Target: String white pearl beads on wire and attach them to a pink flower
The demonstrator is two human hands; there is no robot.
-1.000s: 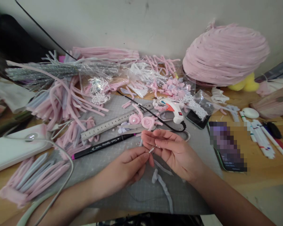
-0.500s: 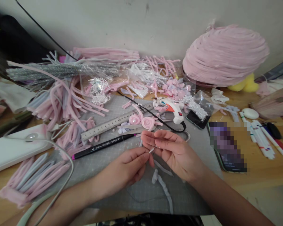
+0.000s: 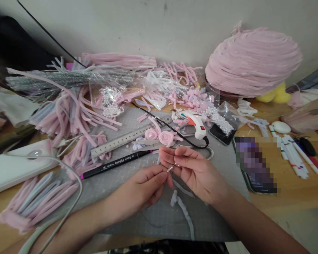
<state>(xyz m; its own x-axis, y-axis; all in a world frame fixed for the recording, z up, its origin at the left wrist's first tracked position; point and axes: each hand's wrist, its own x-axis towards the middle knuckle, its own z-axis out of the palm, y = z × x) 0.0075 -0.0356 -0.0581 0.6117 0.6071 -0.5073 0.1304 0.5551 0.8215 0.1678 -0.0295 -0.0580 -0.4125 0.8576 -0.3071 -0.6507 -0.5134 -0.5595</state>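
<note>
My left hand point(image 3: 144, 187) and my right hand point(image 3: 194, 169) meet over the grey cutting mat point(image 3: 122, 201). Both pinch a short string of small white pearl beads point(image 3: 170, 169) between their fingertips. The left thumb and forefinger grip its near end, and the right fingers curl around its far end. A pale lilac chenille stem point(image 3: 184, 210) lies on the mat just below the hands. Two pink rolled roses point(image 3: 160, 135), a steel ruler point(image 3: 127, 139) and a black marker point(image 3: 116, 163) lie just beyond the hands.
A white glue gun point(image 3: 197, 123) with a black cord lies behind the roses. Piles of pink chenille stems point(image 3: 69, 116), silver stems and bead bags crowd the back. A big pink coil point(image 3: 251, 60) sits at right, with phones point(image 3: 254, 164) and glue sticks point(image 3: 294, 155). A white tablet point(image 3: 13, 169) lies at left.
</note>
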